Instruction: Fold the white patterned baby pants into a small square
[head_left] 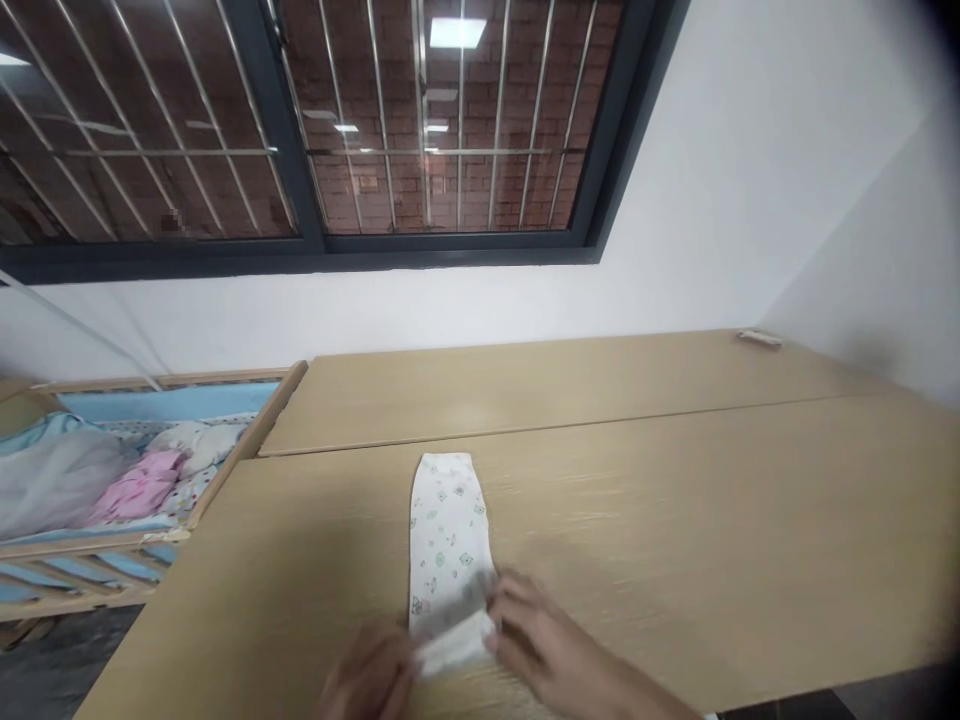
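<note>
A narrow piece of white printed fabric [448, 530], with small green and grey motifs, lies lengthwise on the wooden table [637, 540]. Its near end is lifted and folded over into a plain white band. My left hand [375, 665] pinches the left corner of that band, blurred by motion. At the opposite corner, my right hand [536, 630] grips the fabric between thumb and fingers. The far end of the cloth lies flat, out of reach of both hands. Whether it is a garment leg or a separate piece, I cannot tell.
A wooden crib [247, 445] with blue lining stands left of the table, holding a pink cloth [142, 485] and white bedding. A small pale object [759, 339] lies in the far right corner. Behind the table are a white wall and a barred window [450, 130].
</note>
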